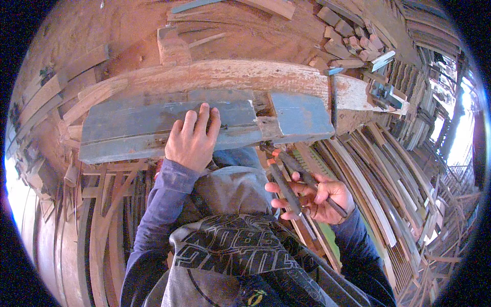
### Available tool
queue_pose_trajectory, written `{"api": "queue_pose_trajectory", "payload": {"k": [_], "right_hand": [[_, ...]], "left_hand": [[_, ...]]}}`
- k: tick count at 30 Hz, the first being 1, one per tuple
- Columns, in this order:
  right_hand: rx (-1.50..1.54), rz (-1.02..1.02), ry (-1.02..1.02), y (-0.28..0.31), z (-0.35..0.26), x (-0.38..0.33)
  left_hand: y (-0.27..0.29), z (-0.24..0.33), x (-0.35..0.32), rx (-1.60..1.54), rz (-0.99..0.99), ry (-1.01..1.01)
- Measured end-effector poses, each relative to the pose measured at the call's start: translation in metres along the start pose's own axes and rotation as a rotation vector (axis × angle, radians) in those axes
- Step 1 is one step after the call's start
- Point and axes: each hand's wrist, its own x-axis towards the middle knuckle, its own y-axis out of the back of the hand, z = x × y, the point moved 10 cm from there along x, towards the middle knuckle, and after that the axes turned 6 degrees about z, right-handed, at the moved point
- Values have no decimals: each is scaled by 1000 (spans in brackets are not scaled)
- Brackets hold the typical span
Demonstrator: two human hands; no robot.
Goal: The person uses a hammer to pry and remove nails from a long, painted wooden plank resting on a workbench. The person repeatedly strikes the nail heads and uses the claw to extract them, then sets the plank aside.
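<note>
With right grip (330, 202) clamped on long-handled pincers (290, 194), holding slender dark handles apart in a narrow V, orange bands up by the head. Aiming that head at the near edge of a blue timber (138, 120); cannot tell if touching wood. With left grip (192, 140) clamped on nothing, resting palm-down on the timber, digits extended, slightly parted. Laid crosswise before the body: thick, long, scuffed and dusty in its paint, grooved lengthwise; interrupted right of centre by a rough, bare-brown recess, then flat blue again. Just beyond, alongside: a pale beam (245, 71), coarse-surfaced, stained reddish. To the right, lying in rows: long narrow wooden strips (378, 194), mostly brown. At upper right, heaped: blocky offcuts (337, 48). Around: ground (120, 46) of powdery reddish dirt.
</note>
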Motion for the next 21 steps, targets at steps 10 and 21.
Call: {"api": "queue_pose_trajectory", "payload": {"k": [10, 21], "right_hand": [[12, -21, -59, 8, -13, 9], [-31, -38, -8, 0, -8, 13]], "left_hand": [[-1, -1, 0, 4, -41, 42], [0, -1, 2, 21, -35, 50]]}}
